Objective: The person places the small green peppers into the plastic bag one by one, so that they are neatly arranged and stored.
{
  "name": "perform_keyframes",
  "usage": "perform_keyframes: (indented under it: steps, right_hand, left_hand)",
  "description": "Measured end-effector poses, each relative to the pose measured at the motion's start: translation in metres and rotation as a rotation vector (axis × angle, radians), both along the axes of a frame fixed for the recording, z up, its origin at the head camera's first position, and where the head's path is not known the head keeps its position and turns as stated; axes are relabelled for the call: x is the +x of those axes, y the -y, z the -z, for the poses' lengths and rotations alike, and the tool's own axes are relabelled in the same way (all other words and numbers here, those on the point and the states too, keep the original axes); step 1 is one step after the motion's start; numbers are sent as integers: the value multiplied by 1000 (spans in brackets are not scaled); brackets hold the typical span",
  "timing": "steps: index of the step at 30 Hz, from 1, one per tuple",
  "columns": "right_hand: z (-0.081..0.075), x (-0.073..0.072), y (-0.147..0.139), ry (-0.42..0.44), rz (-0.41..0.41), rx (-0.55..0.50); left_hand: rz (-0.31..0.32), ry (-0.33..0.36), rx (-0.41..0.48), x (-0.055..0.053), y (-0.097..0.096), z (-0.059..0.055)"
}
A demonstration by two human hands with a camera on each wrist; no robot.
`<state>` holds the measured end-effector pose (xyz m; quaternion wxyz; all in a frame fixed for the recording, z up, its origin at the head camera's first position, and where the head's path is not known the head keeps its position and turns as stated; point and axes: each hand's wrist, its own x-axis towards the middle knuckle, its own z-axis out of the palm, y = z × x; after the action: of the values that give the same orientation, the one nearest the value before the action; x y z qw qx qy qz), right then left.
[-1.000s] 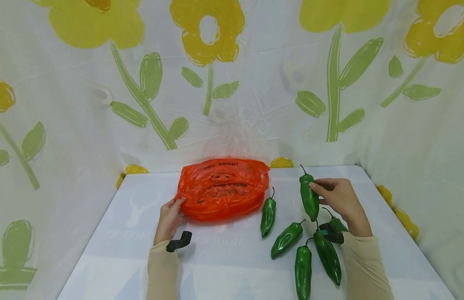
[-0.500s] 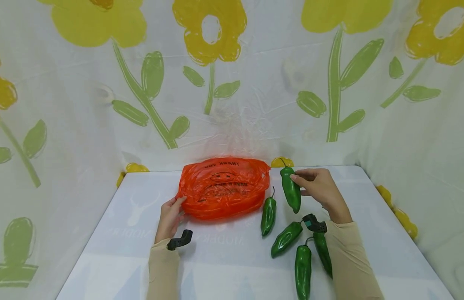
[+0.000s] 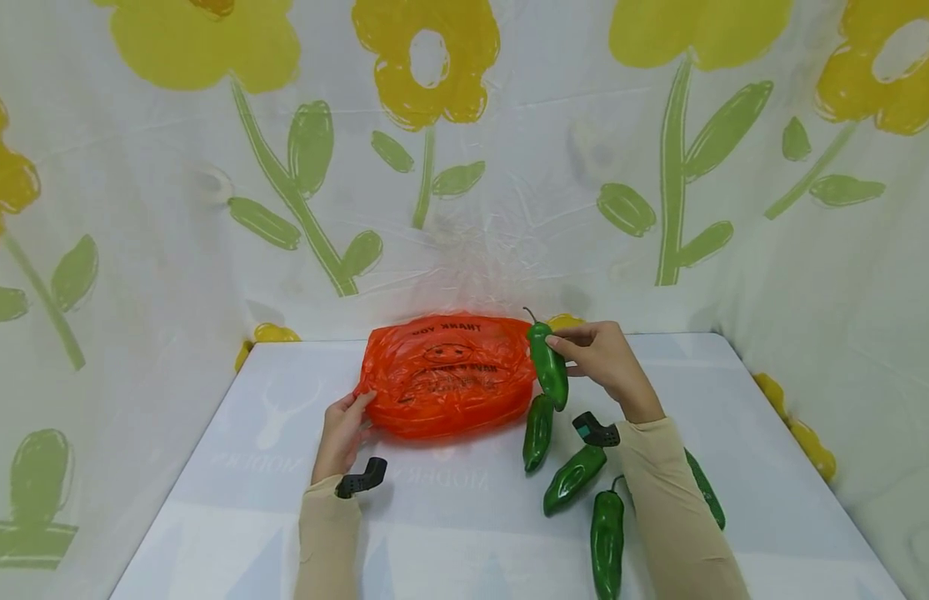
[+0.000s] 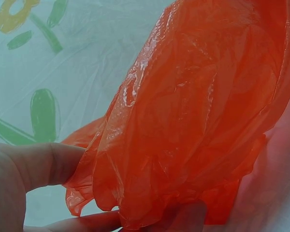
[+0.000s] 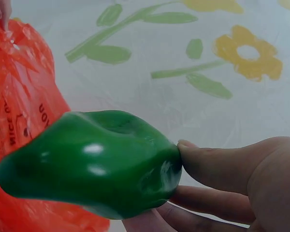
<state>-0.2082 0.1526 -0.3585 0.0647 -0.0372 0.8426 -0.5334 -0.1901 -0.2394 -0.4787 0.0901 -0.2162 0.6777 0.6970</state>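
An orange-red plastic bag (image 3: 449, 375) with dark printing lies at the back middle of the table. My left hand (image 3: 342, 433) pinches its left edge; in the left wrist view the thumb (image 4: 55, 164) and fingers have the thin film between them. My right hand (image 3: 602, 362) holds a glossy green pepper (image 3: 548, 367) by its upper part, between thumb and fingers. That pepper hangs tip down, overlapping the bag's right edge in the head view. The right wrist view shows the pepper (image 5: 92, 164) large, with the bag (image 5: 24, 96) behind it.
Below the held pepper lies another green pepper (image 3: 537, 433), close to the bag. More lie nearer me: one slanted (image 3: 572, 482), one upright in view (image 3: 606, 542), and one partly hidden by the right sleeve (image 3: 706, 487). A flowered curtain (image 3: 509, 208) closes off the table's back.
My right hand has carried the pepper leftward, from above the other peppers to the bag's right edge. The left hand keeps its hold on the bag, almost still.
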Motion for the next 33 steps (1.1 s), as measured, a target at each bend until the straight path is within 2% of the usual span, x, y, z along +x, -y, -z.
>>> perform_keyframes:
  steps: [10,23,33]
  right_hand:
    - [0,-12,30,-2,-10,-66]
    - [5,-22,66,71,-26,-139]
    - [8,-33,91,85,-28,-170]
  left_hand:
    - [1,-19,-3,0,1,1]
    - [-11,-10,5,-2,0,1]
    - [-16,-17,-6,0,-1,0]
